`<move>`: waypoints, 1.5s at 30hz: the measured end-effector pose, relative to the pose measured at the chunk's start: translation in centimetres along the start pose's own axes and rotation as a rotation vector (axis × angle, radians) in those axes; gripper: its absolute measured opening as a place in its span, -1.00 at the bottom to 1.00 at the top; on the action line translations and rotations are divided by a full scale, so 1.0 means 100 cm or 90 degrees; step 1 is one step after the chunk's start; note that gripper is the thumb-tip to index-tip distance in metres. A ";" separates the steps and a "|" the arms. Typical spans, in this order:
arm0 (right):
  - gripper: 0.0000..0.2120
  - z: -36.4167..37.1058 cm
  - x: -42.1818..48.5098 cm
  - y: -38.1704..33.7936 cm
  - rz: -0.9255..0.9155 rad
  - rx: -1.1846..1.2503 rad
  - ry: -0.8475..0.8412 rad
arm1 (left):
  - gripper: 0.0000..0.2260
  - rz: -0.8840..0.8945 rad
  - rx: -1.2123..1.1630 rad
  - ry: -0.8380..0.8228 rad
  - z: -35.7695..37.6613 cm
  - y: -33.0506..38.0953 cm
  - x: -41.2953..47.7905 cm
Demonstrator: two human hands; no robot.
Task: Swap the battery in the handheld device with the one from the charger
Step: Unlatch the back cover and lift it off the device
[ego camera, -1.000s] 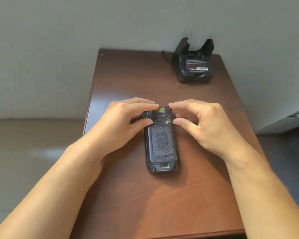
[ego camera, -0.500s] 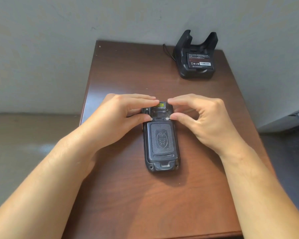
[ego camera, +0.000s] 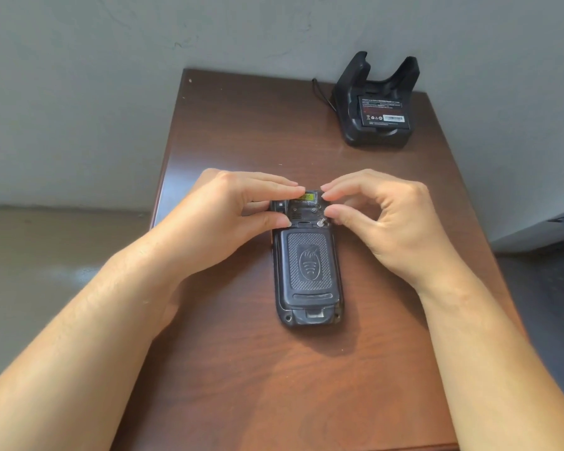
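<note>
A black handheld device point(ego camera: 308, 301) lies face down in the middle of the brown table point(ego camera: 274, 395), its textured battery cover point(ego camera: 309, 262) in place. My left hand point(ego camera: 222, 216) pinches the device's top left corner between thumb and fingers. My right hand point(ego camera: 394, 222) pinches the top right corner, with the thumb tip beside a small silver knob point(ego camera: 321, 222) that stands up above the cover. At the table's back right stands the black charger point(ego camera: 376, 139), with a labelled battery point(ego camera: 383, 113) lying in its slot.
A thin black cable point(ego camera: 319, 92) runs from the charger towards the grey wall behind. The table is narrow, with its left edge close to my left hand and the floor below on both sides.
Both hands stay at the device's top end. My right thumb has drawn slightly back from the silver knob. The view has shifted a little, and the device has not moved.
</note>
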State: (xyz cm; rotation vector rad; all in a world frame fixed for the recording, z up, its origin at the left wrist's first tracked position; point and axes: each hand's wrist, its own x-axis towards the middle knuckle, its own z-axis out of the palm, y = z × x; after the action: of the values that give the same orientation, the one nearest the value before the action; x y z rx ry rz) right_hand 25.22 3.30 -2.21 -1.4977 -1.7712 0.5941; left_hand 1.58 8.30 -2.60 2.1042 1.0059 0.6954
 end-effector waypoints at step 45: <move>-0.74 0.027 -0.022 -0.037 0.135 -0.017 0.133 | -0.68 0.063 0.041 0.005 -0.006 -0.001 0.003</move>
State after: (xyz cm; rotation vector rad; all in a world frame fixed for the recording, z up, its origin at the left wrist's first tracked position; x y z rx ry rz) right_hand 20.87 0.65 -1.69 -1.7146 -1.4783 0.4986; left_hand 1.27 8.77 -2.32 2.2214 0.9453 0.7287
